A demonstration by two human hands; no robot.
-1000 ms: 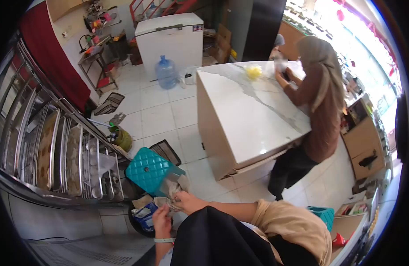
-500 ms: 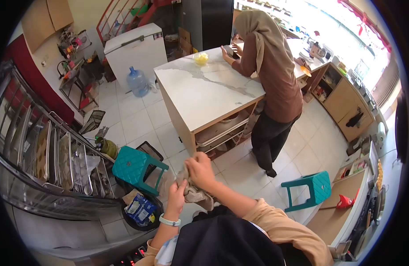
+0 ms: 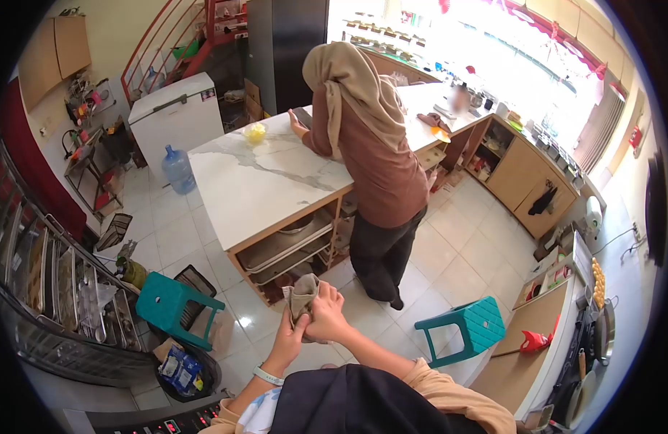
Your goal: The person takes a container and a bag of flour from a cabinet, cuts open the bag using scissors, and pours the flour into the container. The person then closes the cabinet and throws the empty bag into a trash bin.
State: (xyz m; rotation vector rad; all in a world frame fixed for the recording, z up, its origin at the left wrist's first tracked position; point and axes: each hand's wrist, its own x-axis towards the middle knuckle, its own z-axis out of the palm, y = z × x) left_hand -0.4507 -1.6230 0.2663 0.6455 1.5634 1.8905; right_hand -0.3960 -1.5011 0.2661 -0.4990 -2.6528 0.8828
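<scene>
A grey-beige cloth [image 3: 302, 294] is bunched up in front of my body, with folds sticking up above my fingers. My left hand [image 3: 288, 337] grips its lower left side, the thumb pressed against the fabric. Closed around the right side of the same cloth is my right hand [image 3: 326, 315], touching my left thumb. Part of the cloth is hidden behind my fingers. Both hands are in the air above the tiled floor, short of the marble-topped table [image 3: 232, 199].
Another person [image 3: 370, 152] leans on the table, holding a dark flat device [image 3: 302, 117]. Green stools stand left [image 3: 171, 304] and right [image 3: 467, 325]. A tray rack [image 3: 52, 289] and a black bin [image 3: 211, 372] are at left. A bowl of something yellow [image 3: 255, 132] sits on the table.
My view has turned to the right. The cloth, hanging loosely before, is now gathered upright between my hands, and my right hand has come lower beside the left.
</scene>
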